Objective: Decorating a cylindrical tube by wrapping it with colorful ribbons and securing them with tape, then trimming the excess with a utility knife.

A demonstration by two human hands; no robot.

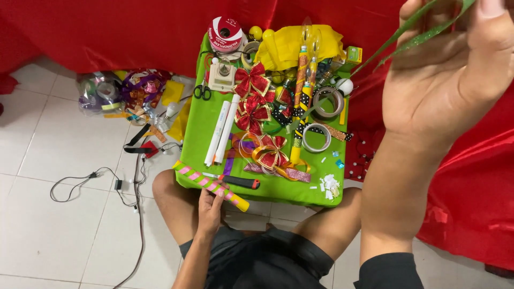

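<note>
Head view: left hand [210,207] curls its fingers around a striped tube [210,185], steadying it at the green table [195,144] edge. Right hand [444,80], raised close, pinches a green ribbon [412,33] taut between fingertips.

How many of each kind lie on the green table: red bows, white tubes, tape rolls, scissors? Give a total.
Red bows: 4 clear ones, though they overlap
White tubes: 2
Tape rolls: 2
Scissors: 1
Total: 9
The left hand holds a striped tube; the right hand lifts a green ribbon.
</note>
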